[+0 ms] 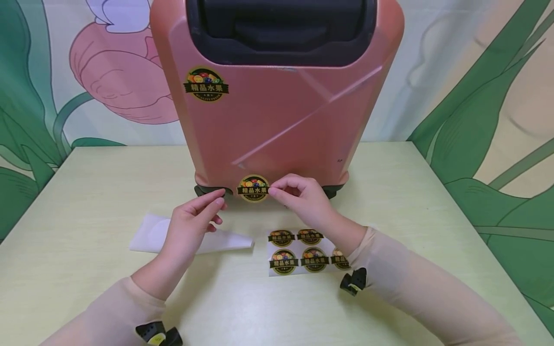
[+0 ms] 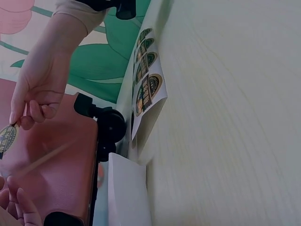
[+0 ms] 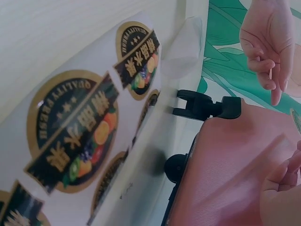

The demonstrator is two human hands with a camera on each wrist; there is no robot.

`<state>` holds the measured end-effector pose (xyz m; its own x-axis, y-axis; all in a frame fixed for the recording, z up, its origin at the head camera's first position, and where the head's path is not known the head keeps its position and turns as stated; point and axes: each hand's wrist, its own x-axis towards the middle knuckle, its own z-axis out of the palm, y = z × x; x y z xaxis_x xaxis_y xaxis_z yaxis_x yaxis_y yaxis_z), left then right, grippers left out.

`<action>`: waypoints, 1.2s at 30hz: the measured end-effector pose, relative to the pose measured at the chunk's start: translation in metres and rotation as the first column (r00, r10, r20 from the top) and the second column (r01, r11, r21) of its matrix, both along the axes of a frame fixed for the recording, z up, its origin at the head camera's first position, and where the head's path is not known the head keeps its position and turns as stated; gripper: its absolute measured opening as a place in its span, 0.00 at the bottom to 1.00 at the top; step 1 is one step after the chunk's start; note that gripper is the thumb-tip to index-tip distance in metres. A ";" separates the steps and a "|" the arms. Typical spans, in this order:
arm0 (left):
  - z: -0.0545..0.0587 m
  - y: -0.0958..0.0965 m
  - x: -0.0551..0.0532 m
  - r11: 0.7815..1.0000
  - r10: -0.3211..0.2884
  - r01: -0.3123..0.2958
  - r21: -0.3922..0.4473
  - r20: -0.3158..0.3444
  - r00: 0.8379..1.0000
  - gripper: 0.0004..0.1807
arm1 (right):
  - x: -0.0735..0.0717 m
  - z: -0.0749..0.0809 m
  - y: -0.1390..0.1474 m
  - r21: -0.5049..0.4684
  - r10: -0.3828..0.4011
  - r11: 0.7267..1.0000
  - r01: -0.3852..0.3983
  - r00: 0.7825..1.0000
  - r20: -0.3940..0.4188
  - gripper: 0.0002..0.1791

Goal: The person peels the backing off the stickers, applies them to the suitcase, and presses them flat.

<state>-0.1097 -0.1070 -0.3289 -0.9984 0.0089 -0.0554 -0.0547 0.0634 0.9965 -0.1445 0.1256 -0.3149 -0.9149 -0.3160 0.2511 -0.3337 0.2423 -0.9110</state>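
A round black-and-gold fruit sticker (image 1: 253, 188) is held in front of the lower edge of a pink suitcase (image 1: 277, 115). My right hand (image 1: 305, 199) pinches its right edge between thumb and index finger; the left wrist view shows this grip on the sticker (image 2: 7, 139) too. To the sticker's left, with a gap between, is my left hand (image 1: 190, 223), thumb and index finger close together and the other fingers loosely bent. Nothing shows in the left hand (image 3: 270, 44) in the right wrist view. A matching sticker (image 1: 206, 84) is stuck on the suitcase's upper left.
A sheet (image 1: 299, 249) with several more fruit stickers lies on the table (image 1: 242, 307), partly under my right forearm. Folded white paper (image 1: 149, 235) lies behind my left wrist. The suitcase stands upright on black wheels (image 3: 176, 168) against a leaf-patterned backdrop (image 1: 515, 202).
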 end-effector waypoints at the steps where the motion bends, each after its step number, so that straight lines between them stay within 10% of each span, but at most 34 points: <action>1: 0.001 0.000 0.000 1.000 -0.002 0.002 -0.003 -0.009 1.000 0.19 | 0.000 0.001 0.000 0.003 0.000 1.000 0.000 1.000 -0.002 0.05; 19: 0.015 0.013 0.002 0.993 -0.028 -0.004 -0.121 -0.262 0.965 0.14 | -0.008 0.029 -0.001 0.044 -0.036 0.998 0.039 0.998 -0.057 0.06; 27: 0.018 0.012 -0.003 0.982 0.000 -0.079 -0.170 -0.424 0.906 0.13 | -0.011 0.042 0.003 0.035 -0.042 0.998 0.046 0.994 -0.102 0.06; 36: 0.041 0.001 -0.006 0.971 0.073 -0.194 -0.138 -0.603 0.794 0.13 | -0.013 0.058 0.005 0.036 -0.049 0.998 0.057 0.980 -0.195 0.05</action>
<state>-0.1156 -0.1061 -0.2883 -0.8265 -0.0773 0.5576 0.5181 0.2833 0.8071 -0.1576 0.1302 -0.2564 -0.8661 -0.2819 0.4129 -0.4883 0.3001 -0.8195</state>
